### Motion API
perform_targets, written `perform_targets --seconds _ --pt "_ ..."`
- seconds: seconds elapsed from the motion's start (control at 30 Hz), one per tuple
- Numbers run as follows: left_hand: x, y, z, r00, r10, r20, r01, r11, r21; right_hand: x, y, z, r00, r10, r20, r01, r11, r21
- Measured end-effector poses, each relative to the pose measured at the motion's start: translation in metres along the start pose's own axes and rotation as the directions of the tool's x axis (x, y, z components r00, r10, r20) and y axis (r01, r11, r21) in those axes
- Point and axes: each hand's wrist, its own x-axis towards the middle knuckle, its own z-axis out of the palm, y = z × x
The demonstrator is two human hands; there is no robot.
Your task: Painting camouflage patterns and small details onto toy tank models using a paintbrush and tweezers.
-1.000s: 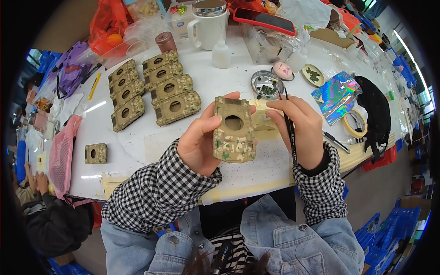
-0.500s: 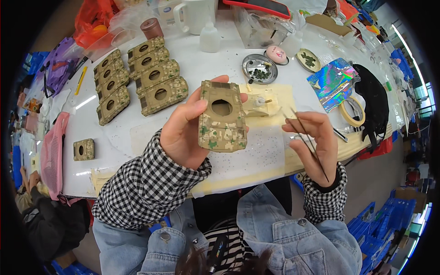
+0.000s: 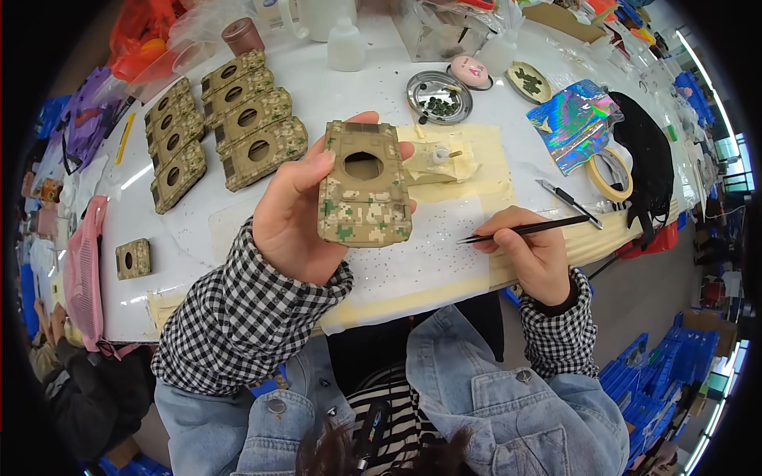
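Left hand (image 3: 287, 218) holds a camouflage hull (image 3: 365, 208); the pink case (image 3: 465, 67) bears red marking (image 3: 475, 72).

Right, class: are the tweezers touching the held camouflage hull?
Apart: the head view shows speckled white surface between the tweezers' tips and the camouflage hull.

No wording, brand or number can be read with certainty. On the pale upper face of the pink oval case (image 3: 471, 71), a small reddish mark is shown, but it is too tiny to be deciphered. Along the dark barrel of the pen (image 3: 373, 432) worn at the chest, light markings are seen, and by their small size and blur any letters are kept illegible.
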Motion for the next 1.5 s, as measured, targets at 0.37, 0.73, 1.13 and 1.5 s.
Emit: perform_targets --seconds 0.37,0.73,1.13,1.5 --pt "0.0 0.0 0.001 1.0 -0.019 -0.014 0.019 1.0 -0.013 0.007 0.003 -0.005 1.0 0.012 0.022 -0.012 1.0 -0.003" --pt "0.0 0.001 0.001 1.0 -0.019 -0.008 0.019 1.0 -0.002 0.008 -0.001 0.0 0.998 0.046 -0.035 -0.048 0.997 -0.052" --pt "-0.001 0.0 -0.007 0.996 -0.025 0.083 0.034 0.995 -0.098 0.01 0.0 0.012 0.994 0.027 -0.11 -0.038 0.994 -0.1" --pt "0.0 0.0 0.0 1.0 -0.02 0.017 0.02 0.999 -0.03 0.011 0.001 0.012 0.993 0.019 -0.118 -0.033 0.993 -0.117"
